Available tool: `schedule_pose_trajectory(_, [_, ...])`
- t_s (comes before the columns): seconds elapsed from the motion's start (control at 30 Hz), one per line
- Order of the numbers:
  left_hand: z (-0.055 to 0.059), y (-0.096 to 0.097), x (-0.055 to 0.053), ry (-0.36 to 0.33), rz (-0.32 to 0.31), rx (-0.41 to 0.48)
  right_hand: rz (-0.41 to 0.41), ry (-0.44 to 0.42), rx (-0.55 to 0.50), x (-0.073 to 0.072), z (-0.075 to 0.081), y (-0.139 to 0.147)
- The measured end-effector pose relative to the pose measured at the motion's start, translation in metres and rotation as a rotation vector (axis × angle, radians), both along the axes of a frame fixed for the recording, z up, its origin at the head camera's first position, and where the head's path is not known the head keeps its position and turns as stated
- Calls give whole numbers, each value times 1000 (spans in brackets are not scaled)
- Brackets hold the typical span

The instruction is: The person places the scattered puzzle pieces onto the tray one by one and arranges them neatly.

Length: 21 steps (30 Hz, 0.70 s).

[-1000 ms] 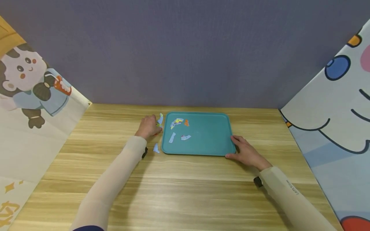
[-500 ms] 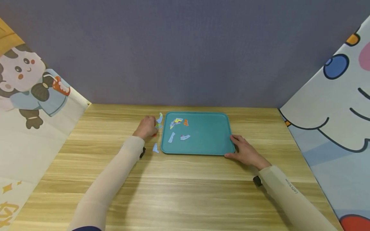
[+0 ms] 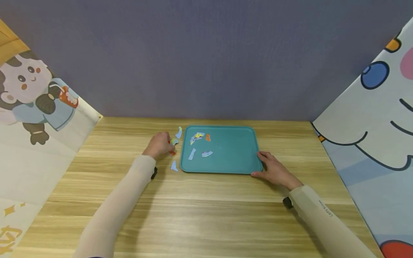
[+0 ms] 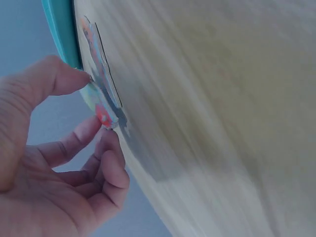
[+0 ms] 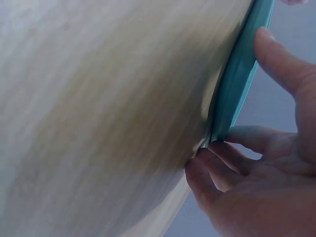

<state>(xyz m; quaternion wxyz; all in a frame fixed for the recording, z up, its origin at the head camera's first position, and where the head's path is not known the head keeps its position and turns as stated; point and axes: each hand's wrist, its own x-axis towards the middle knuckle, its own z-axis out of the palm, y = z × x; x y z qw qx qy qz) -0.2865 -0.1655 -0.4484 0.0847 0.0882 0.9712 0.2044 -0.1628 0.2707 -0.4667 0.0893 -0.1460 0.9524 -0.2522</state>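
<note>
Starting on the near side of the worktop (image 3: 206, 215), 2 sleeves reach in: the left sleeve (image 3: 119, 204) and the right sleeve (image 3: 326, 220), a dark wrist device (image 3: 287, 203) by the right cuff. Further in, a pale blue scrap (image 3: 174, 166) lies just left of the tray's near left corner. And here's the right hand (image 3: 275, 171), its grip closed around the near right corner of the teal tray (image 3: 230, 152), thumb and fingers either side: I'd judge that's to stop it sliding.

Over on the left, the left hand (image 3: 158, 144) works just outside the tray, its grip pinching a printed piece (image 4: 104, 109) between thumb and finger, tilted up; whether its lower edge touches the worktop, I can't tell. An edge hold looks right for something so thin! Next to those fingertips, on the near side, lies an orange piece (image 3: 172, 153).

Inside the tray, everything sits in the left half, probably because that's the easy reach for the left hand. Nearer, 2 pale ones: a narrow strip (image 3: 191, 154) and a wider fragment (image 3: 207, 154). Beyond them, a yellow-and-white cluster (image 3: 197, 137), maybe several joined, and a small orange bit (image 3: 208, 137) at its right. Outside, far left, a curved piece (image 3: 179, 132); behind it all, the grey wall (image 3: 206, 61).
</note>
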Motion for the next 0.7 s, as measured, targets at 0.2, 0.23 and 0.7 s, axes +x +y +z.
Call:
schedule_pose_trajectory(0.2, [4, -3, 5, 66, 10, 36, 5, 6, 3, 0, -1, 1])
schedule_pose_trajectory(0.23, [5, -3, 6, 77, 14, 44, 6, 7, 3, 0, -1, 1])
schedule_pose_trajectory(0.7, [18, 2, 15, 213, 1, 152, 11, 10, 2, 0, -2, 1])
